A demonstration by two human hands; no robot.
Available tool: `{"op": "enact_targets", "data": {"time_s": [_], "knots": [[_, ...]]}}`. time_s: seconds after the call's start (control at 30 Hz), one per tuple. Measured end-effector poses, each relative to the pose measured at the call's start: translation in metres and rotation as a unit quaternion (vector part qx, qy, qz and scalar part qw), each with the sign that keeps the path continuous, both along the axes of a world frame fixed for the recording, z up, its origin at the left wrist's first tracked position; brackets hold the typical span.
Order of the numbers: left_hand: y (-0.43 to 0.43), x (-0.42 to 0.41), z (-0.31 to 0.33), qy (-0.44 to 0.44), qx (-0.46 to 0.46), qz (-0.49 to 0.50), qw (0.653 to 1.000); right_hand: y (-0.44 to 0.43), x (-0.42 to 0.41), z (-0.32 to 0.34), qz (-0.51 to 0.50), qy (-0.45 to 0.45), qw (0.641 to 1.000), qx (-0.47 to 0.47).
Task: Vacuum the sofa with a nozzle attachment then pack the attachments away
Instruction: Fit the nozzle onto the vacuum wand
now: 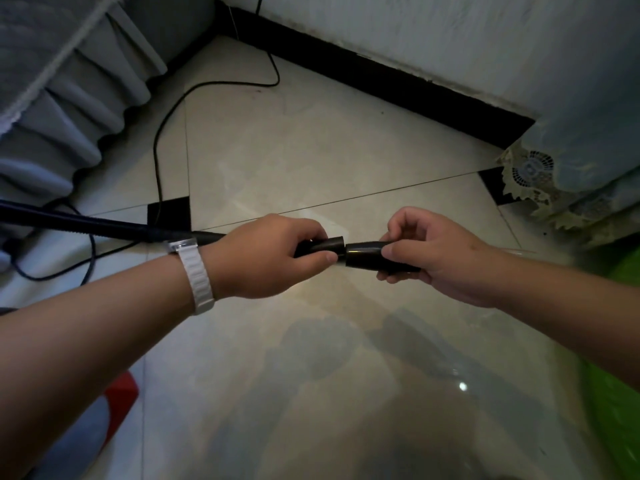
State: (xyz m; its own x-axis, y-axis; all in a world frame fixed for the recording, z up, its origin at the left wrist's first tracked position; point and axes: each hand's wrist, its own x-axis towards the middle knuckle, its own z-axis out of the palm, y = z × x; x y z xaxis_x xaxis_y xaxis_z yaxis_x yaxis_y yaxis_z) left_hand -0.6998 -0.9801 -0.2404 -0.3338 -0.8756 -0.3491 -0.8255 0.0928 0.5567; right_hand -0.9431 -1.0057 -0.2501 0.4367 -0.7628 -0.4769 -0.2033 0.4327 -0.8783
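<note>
Left hand [273, 254] fingers clamp hose end [325, 247], right hand [433, 254] fingers grip nozzle attachment [363, 255]; keep both coaxial, push-twist straight.

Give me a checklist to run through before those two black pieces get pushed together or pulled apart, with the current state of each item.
1. Left hand gripping the hose end: ok, fingers wrapped around it.
2. Right hand gripping the nozzle attachment: ok.
3. Two black ends lined up along one axis: ok, roughly in line.
4. Joint seated or free: cannot tell; the ends meet, but the overlap is not visible.
5. Power cord clear of the hands: ok, it lies on the floor behind.
6. Vacuum switched off: cannot tell, the machine is out of view.
</note>
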Motion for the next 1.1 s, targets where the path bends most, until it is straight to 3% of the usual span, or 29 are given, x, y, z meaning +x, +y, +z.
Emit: {"op": "enact_targets", "data": {"time_s": [0.23, 0.37, 0.67, 1.1], "knots": [[0.000, 0.002, -0.004, -0.030, -0.006, -0.039, 0.999, 0.004, 0.001, 0.004, 0.029, 0.060, 0.996, -0.063], [0.000, 0.003, -0.005, -0.037, -0.007, -0.059, 0.998, 0.008, 0.002, 0.007, 0.104, 0.153, 0.974, -0.132], [0.003, 0.003, -0.005, -0.068, -0.024, -0.110, 0.991, 0.009, 0.006, 0.004, 0.214, 0.262, 0.920, -0.200], [0.004, 0.002, -0.004, -0.037, -0.016, -0.090, 0.995, 0.010, 0.002, -0.005, 0.153, 0.195, 0.943, -0.223]]}}
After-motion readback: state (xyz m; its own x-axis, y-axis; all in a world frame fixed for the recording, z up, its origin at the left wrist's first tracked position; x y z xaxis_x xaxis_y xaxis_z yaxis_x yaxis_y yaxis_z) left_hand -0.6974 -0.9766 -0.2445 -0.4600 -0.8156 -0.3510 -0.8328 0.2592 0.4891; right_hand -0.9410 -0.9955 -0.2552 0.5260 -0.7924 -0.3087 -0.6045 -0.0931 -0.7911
